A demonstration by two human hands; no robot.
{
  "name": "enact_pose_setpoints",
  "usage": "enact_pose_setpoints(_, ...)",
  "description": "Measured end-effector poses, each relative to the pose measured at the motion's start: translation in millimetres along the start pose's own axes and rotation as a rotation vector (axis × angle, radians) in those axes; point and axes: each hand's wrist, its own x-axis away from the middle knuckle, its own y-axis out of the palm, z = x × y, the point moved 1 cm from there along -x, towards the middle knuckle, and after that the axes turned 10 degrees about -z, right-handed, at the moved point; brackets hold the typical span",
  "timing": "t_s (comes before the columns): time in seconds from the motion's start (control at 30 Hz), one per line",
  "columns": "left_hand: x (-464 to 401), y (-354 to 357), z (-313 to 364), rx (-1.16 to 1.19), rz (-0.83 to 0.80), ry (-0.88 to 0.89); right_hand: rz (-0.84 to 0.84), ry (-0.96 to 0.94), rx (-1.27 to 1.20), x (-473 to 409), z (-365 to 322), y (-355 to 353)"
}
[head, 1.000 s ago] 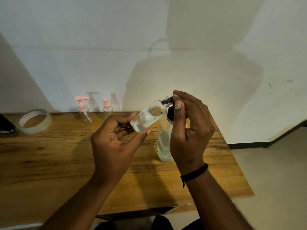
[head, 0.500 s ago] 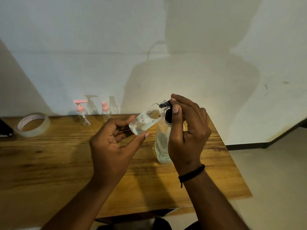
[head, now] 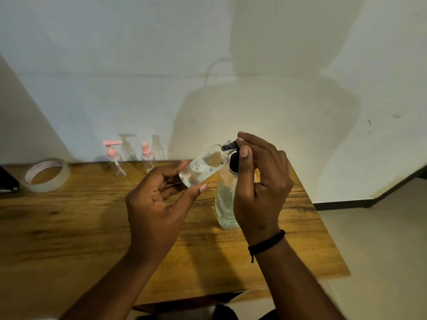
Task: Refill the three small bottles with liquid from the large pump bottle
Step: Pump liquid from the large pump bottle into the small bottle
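Note:
My left hand (head: 157, 199) holds a small clear bottle (head: 203, 167), tilted, its open neck against the black nozzle of the large pump bottle (head: 226, 204). The small bottle has clear liquid and bubbles inside. My right hand (head: 258, 181) curls over the black pump head (head: 233, 165), thumb alongside it, fingers on top. The large bottle stands on the wooden table (head: 69, 227), partly hidden by my right hand. Two more small clear bottles stand by the wall: one with a pink pump top (head: 113, 160), one with a pink spray top (head: 147, 158).
A roll of clear tape (head: 45, 175) lies at the table's far left, next to a dark object (head: 7, 181) at the frame edge. The table's right edge drops off to a tiled floor (head: 381, 250). A white wall stands close behind.
Both hands and the bottles hold nearly the same pose; the view has shifted slightly. More bubbles show inside the small bottle.

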Motion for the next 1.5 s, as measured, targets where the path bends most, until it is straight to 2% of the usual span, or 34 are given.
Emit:
enact_pose_setpoints(0.67, -0.2, 0.2, 1.3, 0.018, -0.006, 0.008, 0.028, -0.045, 0.035, -4.1, -6.8, -2.5)
enact_pose_setpoints(1.27, 1.0, 0.5, -1.5, -0.007, -0.009, 0.0, 0.026, -0.006, -0.026, 4.0, 0.3, 2.7)
enact_pose_setpoints(1.5, 1.0, -0.7, -0.4, 0.005, -0.009, 0.008, 0.026, -0.033, 0.039, -3.2, -7.1, -2.2)
